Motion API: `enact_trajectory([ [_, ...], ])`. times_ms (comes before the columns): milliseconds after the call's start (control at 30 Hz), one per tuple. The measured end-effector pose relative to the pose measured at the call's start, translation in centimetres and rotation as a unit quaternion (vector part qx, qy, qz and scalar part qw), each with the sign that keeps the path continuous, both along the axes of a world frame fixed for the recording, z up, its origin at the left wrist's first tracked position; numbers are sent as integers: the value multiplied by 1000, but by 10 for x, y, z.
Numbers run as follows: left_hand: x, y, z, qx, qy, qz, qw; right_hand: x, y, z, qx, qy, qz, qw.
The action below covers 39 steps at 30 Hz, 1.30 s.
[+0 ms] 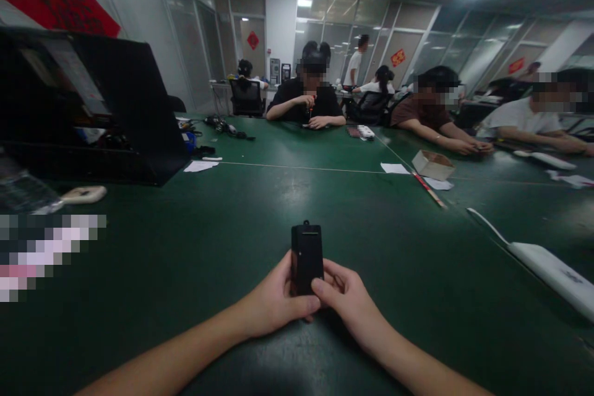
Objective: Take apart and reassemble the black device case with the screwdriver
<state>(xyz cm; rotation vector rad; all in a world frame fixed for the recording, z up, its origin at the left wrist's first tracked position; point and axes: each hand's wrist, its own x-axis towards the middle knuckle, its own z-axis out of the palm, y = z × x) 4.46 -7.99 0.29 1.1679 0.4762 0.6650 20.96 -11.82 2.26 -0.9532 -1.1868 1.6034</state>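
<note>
- Two bare forearms [185, 346] reach in over the green table [223, 241], nearest of all, ending in hands that come together around one small black box [310, 253].
- Left hand [271, 303] wraps the left side of it, thumb lying across just below the front.
- Right hand [348, 294] takes the other side, thumb pressed on the lower front corner, so both are clamped on the same thing.
- That black box stands roughly upright, midway between the arms, a little loop on top; whether its bottom touches the table, I can't tell.
- Off to the right, well apart, lies a white slab [554, 272] with a cord [487, 223].
- Farther up that side sit a pale open tray [433, 167], a slip of paper [394, 168] and a red-striped stick [429, 190].
- Over on the left stands a large black case [160, 130].
- Across the table, a person in a black shirt [288, 102] holds an orange-handled tool [310, 109].
</note>
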Motion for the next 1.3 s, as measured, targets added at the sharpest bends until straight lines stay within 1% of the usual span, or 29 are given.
enact_trajectory([
  [67, 2, 0, -1, 15, 6, 29, 999, 0, 1, 0, -2, -34, 0, 999],
  [133, 3, 2, -2, 11, 0, 40, 999, 2, 2, 1, -8, -82, 1, 997],
  [200, 3, 3, -2, -16, -17, 35, 999, 9, 4, 8, 3, -153, 3, 988],
  [233, 3, 4, -3, -29, -31, 37, 998, 14, 5, 15, 29, -210, 9, 977],
  [267, 3, 5, -3, -42, -45, 43, 997, 21, 5, 23, 81, -291, -6, 953],
  [300, 3, 7, -3, -51, -57, 53, 996, 28, 5, 31, 150, -383, -26, 911],
  [333, 3, 8, -3, -58, -64, 68, 994, 36, 5, 39, 210, -462, -40, 861],
  [367, 3, 10, -3, -62, -68, 84, 992, 44, 3, 46, 245, -523, -35, 816],
  [400, 4, 11, -3, -63, -68, 101, 991, 51, 1, 50, 260, -569, -15, 780],
  [433, 4, 13, -2, -61, -67, 117, 989, 56, -2, 53, 262, -606, 5, 751],
  [467, 4, 15, -1, -59, -65, 131, 988, 60, -5, 53, 248, -641, 31, 726],
  [500, 5, 16, 0, -57, -63, 144, 986, 62, -8, 51, 230, -667, 63, 706],
  [533, 5, 17, 0, -56, -62, 156, 984, 62, -10, 49, 220, -681, 88, 693],
  [600, 6, 18, 1, -57, -62, 169, 982, 61, -12, 47, 218, -680, 119, 690],
  [667, 6, 19, 1, -56, -70, 165, 982, 59, -10, 53, 239, -661, 117, 702],
  [733, 6, 20, -1, -52, -77, 157, 983, 58, -6, 68, 279, -637, 87, 713],
  [800, 5, 22, -2, -49, -80, 153, 984, 60, -1, 89, 327, -610, 41, 721],
  [867, 5, 23, -4, -46, -81, 153, 984, 60, 4, 109, 353, -591, 15, 726],
  [933, 4, 24, -5, -42, -80, 154, 984, 59, 7, 122, 399, -569, -5, 719],
  [967, 4, 24, -5, -41, -80, 157, 983, 58, 7, 125, 428, -557, -19, 711],
  [1033, 4, 25, -6, -41, -82, 168, 982, 55, 8, 126, 478, -537, -37, 694],
  [1100, 4, 25, -7, -41, -88, 181, 979, 53, 8, 122, 505, -527, -40, 683],
  [1233, 4, 26, -7, -41, -78, 207, 974, 53, 9, 115, 518, -516, -35, 681],
  [1300, 4, 25, -6, -39, -69, 220, 972, 54, 9, 114, 530, -503, -42, 681],
])
